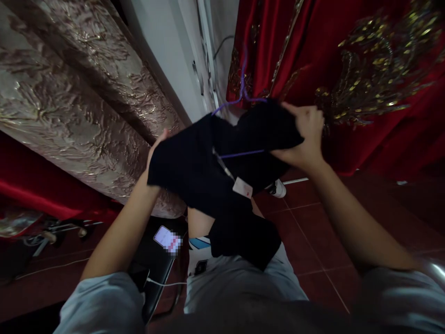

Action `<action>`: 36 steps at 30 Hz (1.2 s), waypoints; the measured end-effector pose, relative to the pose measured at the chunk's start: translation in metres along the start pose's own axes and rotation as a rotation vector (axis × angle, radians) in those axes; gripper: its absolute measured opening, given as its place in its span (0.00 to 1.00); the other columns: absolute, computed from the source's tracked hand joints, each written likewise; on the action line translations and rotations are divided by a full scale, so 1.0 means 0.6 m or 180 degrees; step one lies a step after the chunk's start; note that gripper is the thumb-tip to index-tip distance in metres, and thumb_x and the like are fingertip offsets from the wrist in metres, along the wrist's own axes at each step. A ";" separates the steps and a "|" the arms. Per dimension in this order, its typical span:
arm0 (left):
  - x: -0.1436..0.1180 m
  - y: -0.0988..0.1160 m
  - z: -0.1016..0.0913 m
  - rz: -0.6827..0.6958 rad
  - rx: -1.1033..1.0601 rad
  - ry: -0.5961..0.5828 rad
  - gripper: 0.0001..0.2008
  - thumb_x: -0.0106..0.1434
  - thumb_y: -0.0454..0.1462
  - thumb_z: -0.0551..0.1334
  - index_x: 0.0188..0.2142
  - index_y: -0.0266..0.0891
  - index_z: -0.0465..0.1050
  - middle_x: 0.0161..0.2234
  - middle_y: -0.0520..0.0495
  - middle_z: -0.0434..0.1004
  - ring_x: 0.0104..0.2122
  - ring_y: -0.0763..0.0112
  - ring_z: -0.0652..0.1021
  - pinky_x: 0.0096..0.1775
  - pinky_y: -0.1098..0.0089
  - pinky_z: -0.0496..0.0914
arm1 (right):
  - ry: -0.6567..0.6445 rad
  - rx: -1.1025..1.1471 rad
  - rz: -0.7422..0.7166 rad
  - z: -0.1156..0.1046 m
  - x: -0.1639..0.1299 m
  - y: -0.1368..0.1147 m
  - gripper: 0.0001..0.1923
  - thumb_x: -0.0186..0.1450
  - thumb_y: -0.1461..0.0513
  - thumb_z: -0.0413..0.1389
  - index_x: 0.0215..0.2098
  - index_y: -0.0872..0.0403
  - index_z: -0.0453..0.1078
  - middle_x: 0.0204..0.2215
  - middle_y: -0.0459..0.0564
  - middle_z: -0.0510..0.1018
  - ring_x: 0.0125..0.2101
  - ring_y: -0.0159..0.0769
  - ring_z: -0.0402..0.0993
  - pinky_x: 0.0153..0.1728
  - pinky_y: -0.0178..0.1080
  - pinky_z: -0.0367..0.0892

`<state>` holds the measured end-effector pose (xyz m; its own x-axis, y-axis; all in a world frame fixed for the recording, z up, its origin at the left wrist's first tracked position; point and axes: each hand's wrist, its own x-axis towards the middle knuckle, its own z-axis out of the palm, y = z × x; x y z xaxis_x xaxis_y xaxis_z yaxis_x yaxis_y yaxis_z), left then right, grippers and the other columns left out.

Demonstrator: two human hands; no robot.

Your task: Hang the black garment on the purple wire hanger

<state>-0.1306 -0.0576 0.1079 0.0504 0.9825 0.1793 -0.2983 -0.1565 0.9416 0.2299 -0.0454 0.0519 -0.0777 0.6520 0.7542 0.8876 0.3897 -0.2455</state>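
A dark navy or black garment (187, 162) with short sleeves hangs on a purple hanger (243, 93) between my hands. The hanger's hook points away from me, and its lower bar shows through the garment's opening. A white tag (242, 188) dangles from the front. At the right shoulder, my right hand (308, 132) grips the fabric between thumb and fingers. My left hand (155, 155) is at the left sleeve, its fingers mostly hidden behind the cloth. The garment's lower part drapes over my lap.
A lit phone (167, 239) lies on a black seat (158, 264) at my left, near a white cable (167, 283). Embossed beige fabric (86, 93) hangs on the left. Red fabric with gold sequins (347, 93) hangs on the right. Below is a red tiled floor (313, 232).
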 end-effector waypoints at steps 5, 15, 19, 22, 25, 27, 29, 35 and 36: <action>0.010 -0.020 -0.034 -0.0127 -0.0178 -0.0138 0.32 0.69 0.61 0.57 0.55 0.38 0.78 0.56 0.36 0.79 0.63 0.46 0.73 0.59 0.48 0.74 | -0.0187 -0.0561 0.0447 -0.032 0.068 -0.004 0.50 0.54 0.51 0.71 0.70 0.53 0.59 0.56 0.64 0.67 0.56 0.56 0.63 0.56 0.55 0.59; 0.001 -0.064 -0.059 0.0538 -0.0123 0.1058 0.16 0.57 0.41 0.73 0.46 0.45 0.80 0.57 0.47 0.79 0.63 0.56 0.74 0.64 0.57 0.71 | -0.0271 -0.0639 0.0079 -0.049 0.076 -0.086 0.48 0.56 0.50 0.68 0.70 0.51 0.59 0.55 0.61 0.66 0.56 0.59 0.64 0.55 0.62 0.63; -0.008 -0.066 -0.059 0.0476 -0.0047 0.1131 0.15 0.56 0.42 0.74 0.43 0.43 0.80 0.54 0.45 0.81 0.57 0.55 0.78 0.59 0.57 0.75 | -0.0255 -0.0549 0.0356 -0.049 0.076 -0.088 0.45 0.58 0.50 0.66 0.69 0.48 0.58 0.55 0.61 0.65 0.55 0.60 0.65 0.55 0.62 0.63; -0.004 -0.063 -0.054 0.0385 0.0018 0.1065 0.16 0.55 0.43 0.74 0.42 0.41 0.81 0.49 0.44 0.83 0.52 0.56 0.81 0.57 0.59 0.76 | -0.0281 -0.0479 0.0382 -0.043 0.089 -0.101 0.43 0.60 0.51 0.64 0.70 0.46 0.56 0.56 0.61 0.65 0.56 0.60 0.65 0.56 0.61 0.63; -0.003 -0.068 -0.053 0.0517 -0.0011 0.1221 0.14 0.52 0.40 0.75 0.37 0.41 0.79 0.44 0.47 0.83 0.48 0.60 0.81 0.54 0.64 0.76 | -0.0449 -0.0497 0.0141 -0.050 0.091 -0.120 0.46 0.56 0.53 0.67 0.69 0.50 0.58 0.56 0.60 0.65 0.57 0.60 0.63 0.56 0.62 0.63; -0.008 -0.076 -0.056 0.0592 -0.0112 0.1343 0.11 0.51 0.38 0.74 0.34 0.41 0.78 0.40 0.50 0.83 0.46 0.63 0.81 0.52 0.68 0.76 | -0.0490 -0.0430 -0.0069 -0.062 0.082 -0.127 0.48 0.52 0.56 0.69 0.69 0.53 0.61 0.55 0.60 0.66 0.56 0.59 0.64 0.55 0.61 0.63; -0.018 -0.087 -0.059 0.0554 -0.0203 0.1387 0.09 0.51 0.36 0.72 0.32 0.41 0.76 0.38 0.51 0.82 0.45 0.66 0.81 0.52 0.70 0.75 | -0.0479 -0.0304 -0.0281 -0.073 0.069 -0.127 0.49 0.50 0.59 0.68 0.69 0.53 0.61 0.55 0.59 0.68 0.55 0.58 0.65 0.55 0.60 0.65; -0.075 -0.111 -0.036 0.0561 -0.0509 0.1547 0.15 0.63 0.50 0.65 0.39 0.42 0.78 0.47 0.47 0.83 0.57 0.61 0.78 0.58 0.67 0.73 | -0.0452 0.0053 -0.0548 -0.062 0.032 -0.132 0.49 0.55 0.55 0.66 0.72 0.51 0.58 0.59 0.61 0.66 0.58 0.63 0.64 0.57 0.65 0.63; -0.086 -0.115 -0.028 0.0666 -0.0514 0.1479 0.19 0.66 0.54 0.62 0.42 0.43 0.79 0.51 0.47 0.82 0.60 0.61 0.76 0.60 0.66 0.73 | -0.0414 0.0173 -0.0585 -0.056 0.025 -0.140 0.48 0.55 0.54 0.66 0.71 0.50 0.58 0.62 0.60 0.65 0.60 0.64 0.63 0.59 0.66 0.61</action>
<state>-0.1285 -0.0956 0.0290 -0.4425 0.8787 0.1789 -0.4014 -0.3725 0.8367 0.1696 -0.0904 0.1043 -0.2968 0.6438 0.7053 0.8277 0.5418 -0.1462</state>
